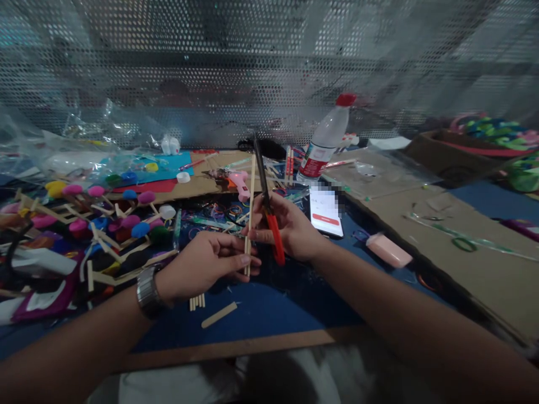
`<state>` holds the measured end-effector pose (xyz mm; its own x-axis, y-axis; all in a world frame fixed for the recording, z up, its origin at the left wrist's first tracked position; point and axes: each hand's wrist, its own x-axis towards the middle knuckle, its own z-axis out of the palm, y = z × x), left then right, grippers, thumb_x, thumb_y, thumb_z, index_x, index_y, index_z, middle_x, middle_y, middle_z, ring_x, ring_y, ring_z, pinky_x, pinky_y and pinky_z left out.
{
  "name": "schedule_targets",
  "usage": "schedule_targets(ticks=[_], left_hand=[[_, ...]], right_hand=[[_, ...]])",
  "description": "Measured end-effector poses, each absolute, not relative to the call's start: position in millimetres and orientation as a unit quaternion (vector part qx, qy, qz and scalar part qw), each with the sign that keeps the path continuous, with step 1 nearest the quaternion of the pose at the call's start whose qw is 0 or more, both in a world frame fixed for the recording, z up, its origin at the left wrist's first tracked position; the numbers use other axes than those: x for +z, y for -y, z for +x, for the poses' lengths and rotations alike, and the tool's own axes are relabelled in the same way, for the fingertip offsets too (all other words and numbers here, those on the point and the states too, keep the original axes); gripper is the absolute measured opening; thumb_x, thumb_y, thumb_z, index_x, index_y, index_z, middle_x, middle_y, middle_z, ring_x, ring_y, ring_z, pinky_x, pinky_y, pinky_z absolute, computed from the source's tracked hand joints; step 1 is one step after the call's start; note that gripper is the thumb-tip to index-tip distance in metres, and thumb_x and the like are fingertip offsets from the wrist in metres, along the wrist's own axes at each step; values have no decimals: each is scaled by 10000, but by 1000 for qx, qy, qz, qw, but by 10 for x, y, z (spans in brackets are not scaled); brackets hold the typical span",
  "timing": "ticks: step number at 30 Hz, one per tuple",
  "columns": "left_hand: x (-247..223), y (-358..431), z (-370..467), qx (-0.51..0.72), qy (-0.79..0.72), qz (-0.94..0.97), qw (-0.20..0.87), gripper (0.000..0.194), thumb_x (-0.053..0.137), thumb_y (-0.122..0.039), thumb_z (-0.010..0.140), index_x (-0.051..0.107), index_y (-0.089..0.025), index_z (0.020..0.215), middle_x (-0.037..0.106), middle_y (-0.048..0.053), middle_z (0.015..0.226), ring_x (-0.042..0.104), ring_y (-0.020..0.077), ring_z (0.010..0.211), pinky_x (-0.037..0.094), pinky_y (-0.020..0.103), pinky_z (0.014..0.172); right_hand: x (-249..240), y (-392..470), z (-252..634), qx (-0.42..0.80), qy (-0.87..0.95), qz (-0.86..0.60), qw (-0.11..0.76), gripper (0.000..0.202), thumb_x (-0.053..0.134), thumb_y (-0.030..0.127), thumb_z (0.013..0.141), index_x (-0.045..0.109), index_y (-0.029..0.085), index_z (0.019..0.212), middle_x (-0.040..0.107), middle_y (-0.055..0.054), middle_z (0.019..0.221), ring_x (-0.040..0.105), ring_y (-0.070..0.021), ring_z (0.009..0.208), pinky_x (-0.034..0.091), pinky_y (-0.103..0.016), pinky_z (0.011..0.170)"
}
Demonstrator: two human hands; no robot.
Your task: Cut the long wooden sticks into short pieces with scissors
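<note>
Two forearms (pixel 86 331) cross the tabletop's front edge (pixel 252 345). The left hand (pixel 206 258) pinches thin sticks (pixel 251 196); the right hand (pixel 291 225) curls around scissors (pixel 275 237).

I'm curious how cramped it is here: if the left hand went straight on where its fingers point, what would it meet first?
Likely the red-handled scissors in the right hand, just past the wooden sticks the left hand pinches, though depth is unclear.
</note>
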<state>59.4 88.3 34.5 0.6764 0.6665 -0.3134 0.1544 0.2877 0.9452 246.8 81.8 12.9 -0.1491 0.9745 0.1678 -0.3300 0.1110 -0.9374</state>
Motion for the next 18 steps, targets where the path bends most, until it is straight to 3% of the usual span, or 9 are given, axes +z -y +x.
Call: schedule_targets(ticks=[6, 18], left_hand=[[319, -888, 592, 170, -341, 548, 745, 190, 794, -220, 760, 721, -117, 901, 782, 107, 865, 748, 200, 837, 603, 271, 692], [321, -868, 590, 150, -338, 553, 746, 219, 802, -263, 763, 740, -104, 901, 784, 111, 873, 756, 194, 774, 615, 262, 679]], right_hand=[[144, -796, 2428, 586, 467, -339, 569, 419, 894, 98, 520, 609, 226, 799, 613, 101, 620, 640, -134, 587, 559, -296, 566], [154, -803, 2388, 577, 423, -342, 609, 457, 885, 22, 484, 619, 225, 795, 573, 119, 616, 625, -98, 579, 546, -242, 551]])
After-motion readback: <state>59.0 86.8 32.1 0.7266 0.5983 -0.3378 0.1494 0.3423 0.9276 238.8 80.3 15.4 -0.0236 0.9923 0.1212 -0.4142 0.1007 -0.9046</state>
